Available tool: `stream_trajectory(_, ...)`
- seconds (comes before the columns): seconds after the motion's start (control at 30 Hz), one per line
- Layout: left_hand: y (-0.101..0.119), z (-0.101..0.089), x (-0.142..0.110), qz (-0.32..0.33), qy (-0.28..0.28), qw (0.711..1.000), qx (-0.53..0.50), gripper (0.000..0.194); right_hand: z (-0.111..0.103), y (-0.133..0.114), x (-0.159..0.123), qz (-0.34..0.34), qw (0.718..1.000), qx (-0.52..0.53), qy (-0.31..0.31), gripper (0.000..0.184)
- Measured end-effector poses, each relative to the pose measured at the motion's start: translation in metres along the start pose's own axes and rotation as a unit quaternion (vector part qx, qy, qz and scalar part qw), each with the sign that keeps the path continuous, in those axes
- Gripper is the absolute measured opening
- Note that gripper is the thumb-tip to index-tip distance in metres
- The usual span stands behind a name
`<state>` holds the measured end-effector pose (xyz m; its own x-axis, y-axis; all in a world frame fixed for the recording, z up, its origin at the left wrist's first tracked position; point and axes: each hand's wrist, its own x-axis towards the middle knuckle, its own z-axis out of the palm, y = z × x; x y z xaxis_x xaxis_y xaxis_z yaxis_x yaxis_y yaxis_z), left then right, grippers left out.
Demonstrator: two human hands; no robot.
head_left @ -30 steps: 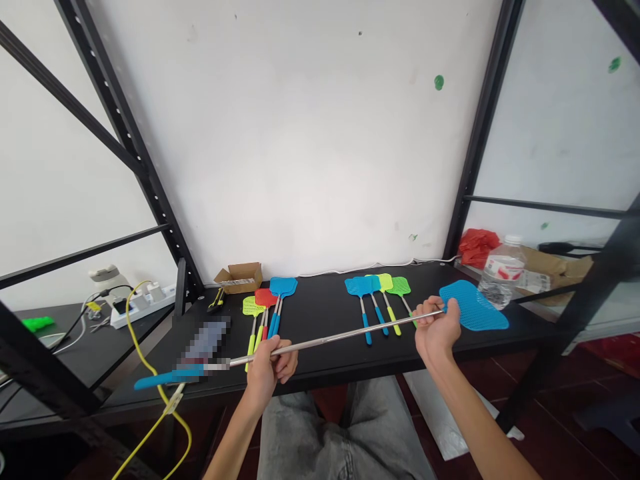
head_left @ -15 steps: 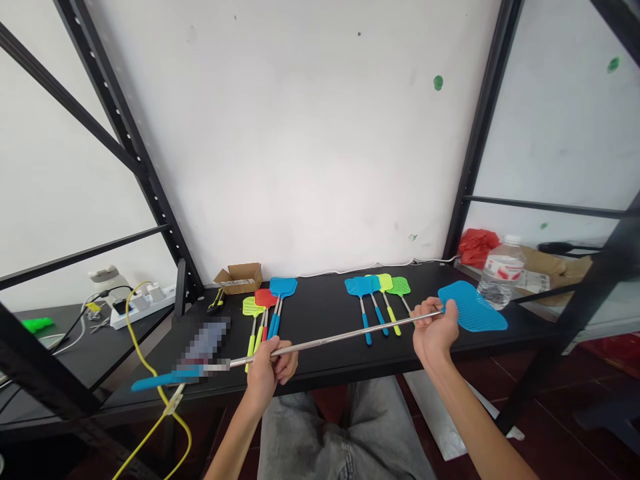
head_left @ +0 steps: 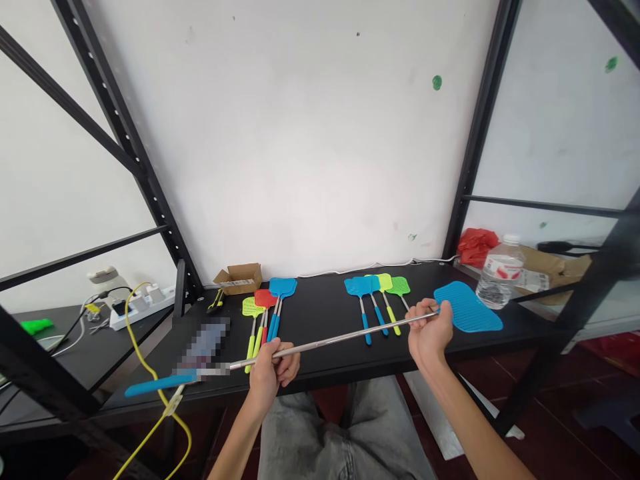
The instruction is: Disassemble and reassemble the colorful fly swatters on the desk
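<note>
A blue fly swatter (head_left: 350, 333) with an extended metal telescopic rod stretches across the front of the black table. My left hand (head_left: 271, 373) is closed around the rod toward its blue handle, which points left. Close to the blue mesh head, my right hand (head_left: 431, 331) grips the rod's far end. Behind the rod lie two groups of shorter fly swatters. The left group has yellow-green, red and blue swatters (head_left: 283, 287); the right group has blue, yellow and green swatters (head_left: 399, 286).
A small open cardboard box (head_left: 240, 278) stands at the back left. A water bottle (head_left: 500, 272) and a red plastic bag (head_left: 477, 247) are at the right. At the left are a white power strip (head_left: 145, 309), a yellow cable (head_left: 134, 337) and a pixelated dark patch on the table.
The held fly swatter has slid slightly left, its handle end reaching farther out. My right hand has come a little left with the head, while my left hand has hardly moved.
</note>
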<state>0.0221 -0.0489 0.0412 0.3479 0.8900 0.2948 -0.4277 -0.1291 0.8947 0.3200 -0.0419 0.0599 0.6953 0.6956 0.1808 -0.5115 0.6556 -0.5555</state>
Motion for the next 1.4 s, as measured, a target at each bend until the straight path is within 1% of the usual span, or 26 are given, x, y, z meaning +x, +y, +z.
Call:
stream_trajectory(0.2, 0.001, 0.003, 0.000, 0.001, -0.001, 1.000, 0.009, 0.051, 0.002, 0.002, -0.005, 0.007, 1.000, 0.001, 0.000, 0.042)
stream_trajectory(0.63, -0.004, -0.001, 0.000, 0.014, -0.011, 1.000, 0.012, 0.051, 0.004, 0.008, -0.013, 0.016, 1.000, -0.016, 0.001, 0.043)
stream_trajectory(0.9, -0.015, 0.000, 0.001, 0.015, -0.009, 1.000, 0.013, 0.052, 0.006, 0.011, -0.019, 0.014, 1.000, -0.017, 0.000, 0.044)
stream_trajectory(1.07, -0.013, 0.000, 0.001, 0.019, -0.004, 1.000, 0.013, 0.052, 0.009, 0.010, -0.020, 0.010, 1.000, -0.012, -0.002, 0.044)
stream_trajectory(1.13, -0.014, 0.004, 0.000, 0.017, 0.002, 1.000, 0.020, 0.052, 0.011, 0.011, -0.023, 0.009, 1.000, -0.010, -0.001, 0.044)
stream_trajectory(1.2, -0.018, 0.012, -0.002, 0.008, 0.005, 0.999, 0.038, 0.052, 0.013, 0.015, -0.031, 0.014, 1.000, -0.011, -0.002, 0.044)
stream_trajectory(1.33, -0.031, 0.035, -0.006, -0.019, -0.013, 0.996, 0.087, 0.053, 0.017, 0.030, -0.055, 0.065, 0.997, -0.028, -0.031, 0.048)
stream_trajectory(1.4, -0.035, 0.040, -0.006, -0.026, -0.024, 0.995, 0.095, 0.053, 0.018, 0.035, -0.065, 0.084, 0.995, -0.036, -0.043, 0.049)
